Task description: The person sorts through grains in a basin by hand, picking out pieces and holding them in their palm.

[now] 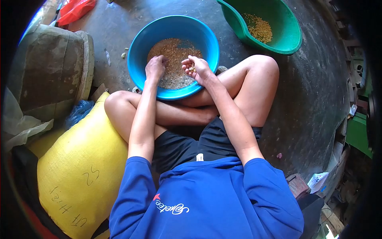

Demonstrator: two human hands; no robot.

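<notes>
A blue basin (134,75) stands in front of my crossed legs. Inside it lie cracked-looking, tan-orange grains (171,47), with a paler, dusty patch toward the near side. Over the left part of the basin, my left hand (156,67) has its fingers curled together; what they pinch, if anything, is hidden. My right hand (198,69) is turned partly palm up above the right part, fingers bent around several pale yellow kernels (191,68).
A green basin (284,30) at the back right holds yellow kernels (260,30). To my left are a full yellow sack (83,167) and a large drum-like container (51,67). A red plastic bag (77,10) lies at the far left on the dark floor (302,103).
</notes>
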